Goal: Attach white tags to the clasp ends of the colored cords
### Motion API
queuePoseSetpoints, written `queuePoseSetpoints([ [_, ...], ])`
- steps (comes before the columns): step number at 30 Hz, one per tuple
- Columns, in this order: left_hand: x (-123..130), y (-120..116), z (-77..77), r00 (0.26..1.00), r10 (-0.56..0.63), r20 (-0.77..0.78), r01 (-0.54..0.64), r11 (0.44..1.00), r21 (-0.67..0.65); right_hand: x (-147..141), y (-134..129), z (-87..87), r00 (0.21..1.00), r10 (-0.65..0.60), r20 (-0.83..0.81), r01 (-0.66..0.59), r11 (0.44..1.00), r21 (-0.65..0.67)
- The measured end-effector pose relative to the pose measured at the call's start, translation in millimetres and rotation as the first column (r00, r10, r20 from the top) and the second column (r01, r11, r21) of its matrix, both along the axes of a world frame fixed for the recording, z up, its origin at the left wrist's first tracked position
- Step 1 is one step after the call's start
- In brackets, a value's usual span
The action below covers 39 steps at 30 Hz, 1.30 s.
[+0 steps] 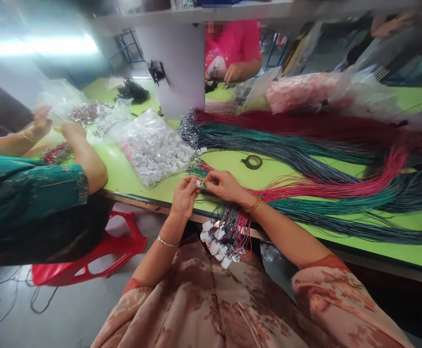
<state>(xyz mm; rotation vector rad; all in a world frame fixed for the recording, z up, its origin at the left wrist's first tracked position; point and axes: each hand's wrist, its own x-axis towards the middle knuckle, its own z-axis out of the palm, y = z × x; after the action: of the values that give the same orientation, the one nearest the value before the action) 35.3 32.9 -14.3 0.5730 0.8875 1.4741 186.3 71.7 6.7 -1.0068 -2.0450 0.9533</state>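
Between the fingertips of my left hand [185, 197] is a small white connector housing [198, 183]. My right hand [225, 186] is pinched close against it, on what looks like a wire end; the wire itself is too small to make out clearly. Just beyond my hands lie the tips of red and green wires [198, 168]. Below my right wrist, finished-looking wires with white connectors [218, 241] hang in a bunch over the table edge onto my lap. Long bundles of red wires [327, 188], green wires [305, 205] and black wires [341, 227] stretch away to the right.
A clear bag of white connectors [156, 150] lies beyond my left hand. A roll of black tape [253, 162] rests on the green table [229, 159]. At left a co-worker in a green sleeve [44, 186] handles wires near a red stool [124, 241]. Another person in pink [236, 46] sits opposite.
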Motion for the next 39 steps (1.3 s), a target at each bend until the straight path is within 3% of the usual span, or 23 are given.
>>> queuePoseSetpoints([
  [5, 6.5, -3.7, -4.3, 0.997, 0.054, -0.056, -0.052, 0.998, 0.039, -3.5, -7.8, -5.1, 0.995, -0.062, 0.076, 0.058, 0.996, 0.062],
  [8, 3.6, 1.3, -7.0, 0.998, 0.042, -0.04, -0.042, 0.999, 0.001, 1.0, 8.2, -1.3, 0.995, -0.026, 0.093, 0.022, 0.999, 0.048],
  [10, -0.3, 7.4, -9.2, 0.998, 0.054, -0.021, -0.055, 0.998, -0.032, 4.2, 28.0, 2.8, 0.978, -0.103, 0.18, 0.094, 0.994, 0.057],
  [13, -4.9, 14.2, -12.8, 0.997, 0.075, -0.009, -0.075, 0.994, -0.085, 4.5, 57.4, 3.7, 0.861, -0.257, 0.438, 0.241, 0.966, 0.092],
  [15, -6.6, 14.7, -15.0, 0.997, 0.072, -0.007, -0.072, 0.993, -0.09, 2.8, 70.0, -0.4, 0.785, -0.246, 0.568, 0.246, 0.966, 0.078],
  [18, -8.2, 11.9, -17.0, 0.999, 0.046, -0.013, -0.047, 0.995, -0.082, 4.5, 77.6, -7.6, 0.764, -0.182, 0.619, 0.189, 0.98, 0.056],
  [23, -10.0, 9.6, -16.7, 1.0, 0.007, -0.016, -0.009, 0.996, -0.086, 23.3, 81.7, -5.2, 0.78, -0.238, 0.579, 0.173, 0.971, 0.166],
  [26, -8.0, 9.4, -14.2, 1.0, 0.017, -0.013, -0.018, 0.997, -0.073, 26.7, 83.6, 2.6, 0.857, -0.232, 0.461, 0.185, 0.972, 0.145],
  [31, -1.2, 5.6, -5.1, 1.0, 0.013, -0.016, -0.013, 0.999, -0.035, -2.3, 72.1, 23.5, 0.985, -0.134, 0.113, 0.13, 0.991, 0.041],
  [36, 0.7, 0.1, 2.3, 0.999, 0.034, -0.018, -0.034, 0.999, -0.034, -30.4, 47.9, 50.9, 0.989, 0.001, -0.147, -0.005, 0.999, -0.031],
  [39, -1.1, -2.3, 4.5, 1.0, 0.017, 0.0, -0.017, 1.0, -0.022, -27.0, 35.7, 53.8, 0.981, 0.038, -0.189, -0.05, 0.997, -0.06],
])
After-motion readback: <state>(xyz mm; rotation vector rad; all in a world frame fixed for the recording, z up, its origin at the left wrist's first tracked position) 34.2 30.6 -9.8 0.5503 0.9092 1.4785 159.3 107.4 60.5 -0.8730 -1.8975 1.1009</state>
